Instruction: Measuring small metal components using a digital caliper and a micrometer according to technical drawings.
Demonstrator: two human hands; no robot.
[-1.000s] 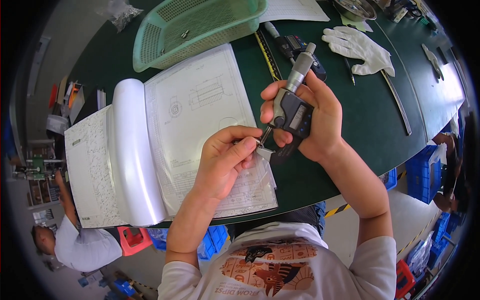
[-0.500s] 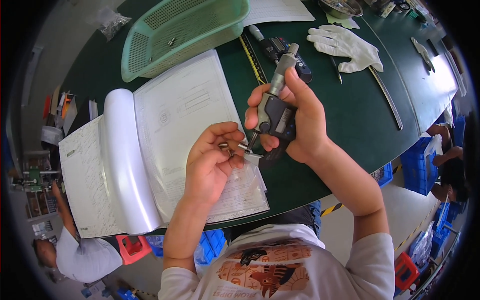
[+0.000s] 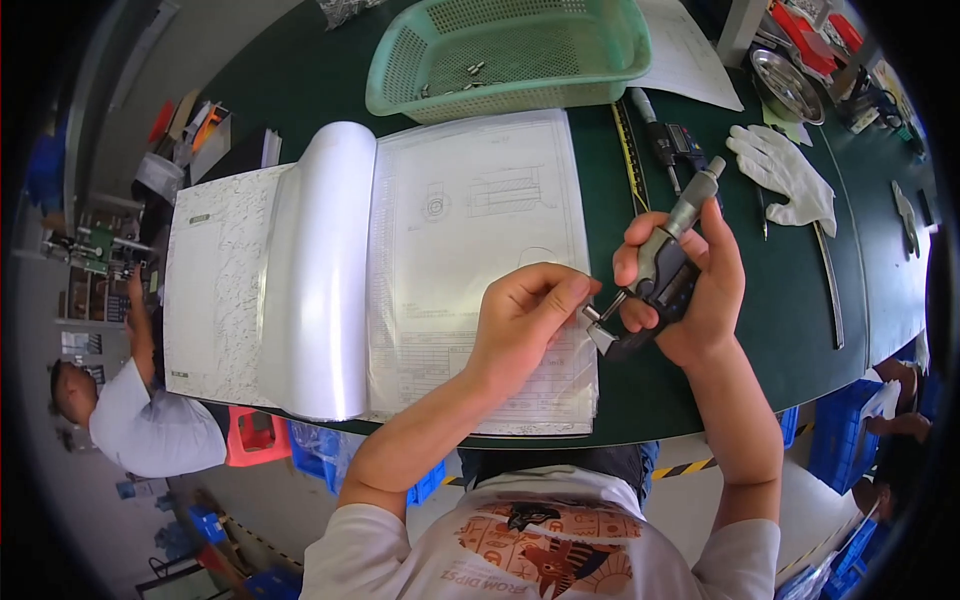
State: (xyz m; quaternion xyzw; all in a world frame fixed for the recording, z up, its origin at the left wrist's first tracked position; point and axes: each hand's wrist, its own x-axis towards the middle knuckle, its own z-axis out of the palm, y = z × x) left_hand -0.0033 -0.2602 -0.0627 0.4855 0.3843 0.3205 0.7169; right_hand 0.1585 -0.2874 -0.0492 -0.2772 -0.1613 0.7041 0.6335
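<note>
L hand [image 3: 530, 315] pinches a small metal part [image 3: 591, 313] by the binder's [image 3: 318, 270] R edge; R hand [image 3: 708, 300] grips the micrometer [image 3: 655, 258] just off it. Best keep part sq. to spindle [image 3: 617, 304], light turn prob. Micrometer's long axis slants, thimble [image 3: 690, 212] away fm binder; part's axis unclear.

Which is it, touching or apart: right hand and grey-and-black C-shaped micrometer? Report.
Touching. The head view shows the right hand wrapped around the body of the grey-and-black C-shaped micrometer.
</note>
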